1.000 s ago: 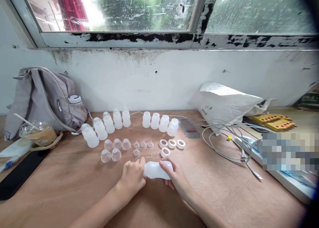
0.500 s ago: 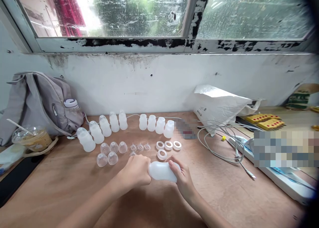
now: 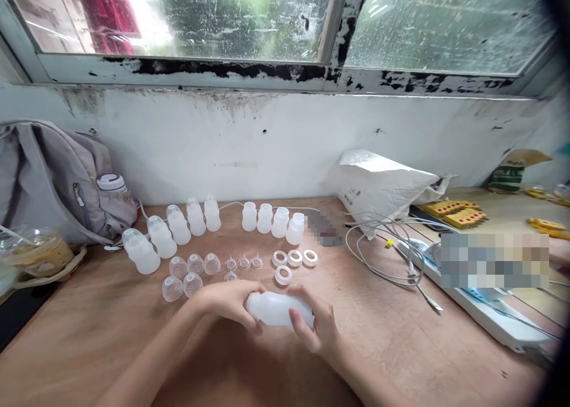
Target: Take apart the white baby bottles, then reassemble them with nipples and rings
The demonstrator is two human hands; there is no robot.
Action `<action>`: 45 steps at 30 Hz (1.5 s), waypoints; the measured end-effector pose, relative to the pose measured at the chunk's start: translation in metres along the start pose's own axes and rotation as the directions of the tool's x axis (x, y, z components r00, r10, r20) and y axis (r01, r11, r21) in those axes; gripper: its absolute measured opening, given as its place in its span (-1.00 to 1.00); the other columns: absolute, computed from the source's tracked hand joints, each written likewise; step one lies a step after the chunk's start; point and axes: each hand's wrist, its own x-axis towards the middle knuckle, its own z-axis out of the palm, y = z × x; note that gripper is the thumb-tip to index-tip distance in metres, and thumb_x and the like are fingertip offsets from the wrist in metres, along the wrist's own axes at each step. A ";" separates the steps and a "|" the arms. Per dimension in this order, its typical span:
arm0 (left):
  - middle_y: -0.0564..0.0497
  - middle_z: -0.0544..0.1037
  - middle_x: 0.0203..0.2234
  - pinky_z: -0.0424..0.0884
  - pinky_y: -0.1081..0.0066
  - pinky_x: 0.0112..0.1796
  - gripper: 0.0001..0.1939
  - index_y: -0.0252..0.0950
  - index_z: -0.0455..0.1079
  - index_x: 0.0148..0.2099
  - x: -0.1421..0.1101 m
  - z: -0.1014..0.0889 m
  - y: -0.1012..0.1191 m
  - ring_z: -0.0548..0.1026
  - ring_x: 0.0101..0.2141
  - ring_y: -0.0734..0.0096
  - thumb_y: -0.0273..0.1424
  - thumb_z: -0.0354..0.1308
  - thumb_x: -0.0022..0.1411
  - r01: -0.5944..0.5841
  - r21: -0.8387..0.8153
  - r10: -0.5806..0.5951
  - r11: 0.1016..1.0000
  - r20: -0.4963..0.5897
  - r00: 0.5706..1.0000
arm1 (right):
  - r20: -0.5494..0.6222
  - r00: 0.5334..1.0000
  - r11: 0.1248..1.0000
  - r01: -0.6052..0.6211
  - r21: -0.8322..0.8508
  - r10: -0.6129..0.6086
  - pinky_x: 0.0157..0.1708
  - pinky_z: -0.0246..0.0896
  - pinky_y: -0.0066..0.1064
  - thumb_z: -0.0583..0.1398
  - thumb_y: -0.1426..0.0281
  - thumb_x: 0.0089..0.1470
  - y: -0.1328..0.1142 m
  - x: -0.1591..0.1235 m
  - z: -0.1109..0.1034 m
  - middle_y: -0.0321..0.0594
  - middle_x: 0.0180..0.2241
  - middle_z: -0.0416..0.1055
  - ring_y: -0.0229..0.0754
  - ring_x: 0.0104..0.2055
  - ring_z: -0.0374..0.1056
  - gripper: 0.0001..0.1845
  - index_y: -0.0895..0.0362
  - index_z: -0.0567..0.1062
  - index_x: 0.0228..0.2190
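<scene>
A frosted white baby bottle (image 3: 276, 309) lies sideways between my two hands, above the near part of the table. My right hand (image 3: 318, 324) grips its base end, thumb in front. At the neck end, my left hand (image 3: 229, 303) is curled round the bottle, its fingertips partly hidden behind it. Just beyond my hands are several clear dome caps (image 3: 193, 284), several clear bottle nipples (image 3: 243, 262) and several white collar rings (image 3: 283, 274). Farther back stand capped bottles (image 3: 162, 237) on the left and open-necked bottles (image 3: 280, 223) in the middle.
A grey backpack (image 3: 53, 175) and an iced drink (image 3: 38, 256) in a carrier are at left. Coiled cables (image 3: 378, 264), a white plastic bag (image 3: 383, 184) and a power strip (image 3: 485, 312) lie at right. The wall (image 3: 214, 152) bounds the back.
My left hand has loosened from a fist at the bottle's neck into a wider curl round it. The bottle has shifted slightly left and nearer. The view has turned a little.
</scene>
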 end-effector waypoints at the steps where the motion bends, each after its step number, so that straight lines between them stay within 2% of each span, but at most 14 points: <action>1: 0.08 0.44 -0.27 0.29 0.49 -0.37 -0.42 -0.18 0.29 -0.04 -0.003 -0.002 0.000 0.40 -0.32 0.36 -0.33 0.29 -0.20 -0.043 -0.049 0.039 0.998 -0.066 0.997 | -0.027 0.997 0.996 -0.077 0.040 0.078 -0.55 0.06 -0.45 0.08 0.37 -0.01 0.000 0.002 0.001 -0.27 -0.53 0.29 -0.25 -0.56 0.21 -0.88 0.14 0.35 -0.39; 3: 0.03 0.40 -0.20 0.32 0.46 -0.33 -0.34 -0.18 0.19 0.04 -0.010 -0.006 -0.001 0.40 -0.30 0.37 -0.34 0.28 -0.16 -0.091 -0.122 0.072 0.988 -0.157 0.985 | -0.062 0.967 0.958 -0.236 0.163 0.248 -0.55 0.07 -0.46 0.03 0.30 0.06 0.000 0.006 0.003 -0.29 -0.55 0.28 -0.25 -0.55 0.21 -0.83 0.13 0.34 -0.42; 7: 0.04 0.41 -0.25 0.33 0.45 -0.37 -0.53 -0.19 0.23 -0.05 -0.022 -0.014 0.002 0.40 -0.37 0.42 -0.33 0.22 -0.05 -0.080 -0.097 0.054 0.992 -0.243 0.969 | -0.052 0.872 0.809 -0.427 0.404 0.486 -0.61 0.05 -0.51 0.01 0.19 0.08 -0.001 0.011 0.005 -0.34 -0.59 0.23 -0.30 -0.58 0.16 -0.73 0.12 0.32 -0.46; 11: 0.10 0.44 -0.45 0.26 0.50 -0.44 -0.78 -0.23 0.32 -0.19 -0.026 -0.017 0.005 0.38 -0.44 0.45 -0.30 0.12 0.08 -0.084 0.007 0.082 0.996 -0.317 0.945 | -0.026 0.803 0.708 -0.509 0.489 0.595 -0.72 -0.04 -0.58 0.05 0.13 0.02 0.000 0.012 0.006 -0.36 -0.62 0.22 -0.33 -0.62 0.14 -0.69 0.12 0.33 -0.46; 16: 0.10 0.46 -0.48 0.19 0.51 -0.47 -0.82 -0.24 0.38 -0.25 -0.023 -0.014 0.005 0.36 -0.49 0.47 -0.27 0.06 0.14 -0.065 0.141 0.114 0.988 -0.380 0.918 | -0.006 0.748 0.635 -0.560 0.533 0.664 -0.74 -0.05 -0.62 0.07 0.12 -0.01 0.001 0.016 0.007 -0.36 -0.60 0.23 -0.36 -0.62 0.13 -0.68 0.14 0.35 -0.47; 20: 0.10 0.37 -0.64 0.11 0.49 -0.52 -0.57 -0.30 0.33 -0.50 -0.021 -0.014 0.005 0.27 -0.59 0.52 -0.23 -0.20 0.27 -0.009 0.229 0.095 0.973 -0.368 0.925 | 0.003 0.757 0.625 -0.543 0.560 0.654 -0.75 -0.05 -0.62 0.07 0.12 -0.01 -0.001 0.018 0.007 -0.34 -0.60 0.24 -0.36 -0.63 0.12 -0.67 0.15 0.36 -0.47; 22: 0.12 0.31 -0.69 0.09 0.48 -0.54 -0.52 -0.31 0.26 -0.57 -0.021 -0.014 0.005 0.22 -0.62 0.54 -0.20 -0.25 0.28 0.020 0.224 0.068 0.974 -0.378 0.923 | 0.002 0.763 0.629 -0.535 0.564 0.646 -0.74 -0.04 -0.61 0.08 0.13 -0.01 -0.001 0.019 0.006 -0.33 -0.60 0.24 -0.35 -0.62 0.12 -0.68 0.15 0.36 -0.47; 26: 0.15 0.35 -0.63 0.11 0.51 -0.56 -0.67 -0.27 0.29 -0.39 -0.025 -0.015 0.008 0.26 -0.59 0.51 -0.12 -0.07 0.19 0.022 0.156 0.053 0.987 -0.462 0.885 | -0.005 0.755 0.613 -0.529 0.587 0.656 -0.76 -0.05 -0.59 0.06 0.15 0.01 0.002 0.020 0.004 -0.35 -0.62 0.21 -0.37 -0.66 0.07 -0.70 0.15 0.36 -0.47; 29: 0.12 0.42 -0.52 0.18 0.52 -0.52 -0.76 -0.23 0.30 -0.26 -0.029 -0.018 0.011 0.32 -0.52 0.49 -0.18 0.02 0.14 -0.021 0.125 0.078 0.992 -0.472 0.878 | -0.010 0.750 0.599 -0.520 0.608 0.661 -0.78 -0.07 -0.59 0.07 0.16 0.01 0.005 0.020 0.004 -0.35 -0.61 0.21 -0.37 -0.67 0.04 -0.70 0.15 0.36 -0.47; 32: 0.10 0.43 -0.49 0.17 0.50 -0.50 -0.79 -0.23 0.32 -0.32 -0.029 -0.019 0.010 0.32 -0.51 0.49 -0.24 -0.06 0.19 -0.001 0.161 0.084 0.987 -0.509 0.857 | 0.002 0.750 0.590 -0.522 0.616 0.662 -0.78 -0.06 -0.60 0.07 0.17 0.01 0.006 0.020 0.004 -0.35 -0.61 0.21 -0.38 -0.67 0.05 -0.71 0.15 0.35 -0.48; 36: 0.14 0.34 -0.60 0.07 0.48 -0.54 -0.69 -0.25 0.23 -0.45 -0.025 -0.017 0.008 0.23 -0.57 0.51 -0.24 -0.17 0.25 0.070 0.231 0.069 0.970 -0.545 0.836 | 0.012 0.755 0.586 -0.519 0.623 0.656 -0.78 -0.06 -0.60 0.06 0.19 0.03 0.006 0.021 0.005 -0.35 -0.59 0.22 -0.40 -0.67 0.06 -0.71 0.16 0.36 -0.48; 42: 0.16 0.14 -0.70 -0.05 0.44 -0.57 -0.62 -0.27 0.04 -0.57 -0.027 -0.016 0.009 0.08 -0.63 0.52 -0.25 -0.23 0.27 0.181 0.294 0.059 0.938 -0.652 0.756 | -0.019 0.735 0.582 -0.520 0.626 0.678 -0.77 -0.08 -0.58 0.08 0.17 0.02 0.006 0.021 0.005 -0.34 -0.59 0.22 -0.38 -0.66 0.07 -0.70 0.16 0.37 -0.48; 43: 0.15 0.15 -0.70 -0.05 0.44 -0.57 -0.62 -0.27 0.05 -0.57 -0.028 -0.016 0.010 0.08 -0.63 0.52 -0.25 -0.23 0.27 0.202 0.310 0.054 0.929 -0.655 0.754 | -0.033 0.727 0.580 -0.519 0.628 0.686 -0.77 -0.08 -0.57 0.08 0.17 0.02 0.006 0.022 0.004 -0.35 -0.59 0.22 -0.37 -0.66 0.07 -0.70 0.16 0.38 -0.47; 45: 0.14 0.20 -0.69 -0.05 0.44 -0.57 -0.61 -0.27 0.07 -0.57 -0.029 -0.016 0.012 0.13 -0.63 0.51 -0.25 -0.22 0.27 0.226 0.370 0.056 0.901 -0.616 0.786 | -0.058 0.716 0.574 -0.505 0.645 0.695 -0.76 -0.08 -0.56 0.08 0.17 0.02 0.006 0.023 0.004 -0.34 -0.59 0.22 -0.36 -0.67 0.08 -0.70 0.16 0.38 -0.44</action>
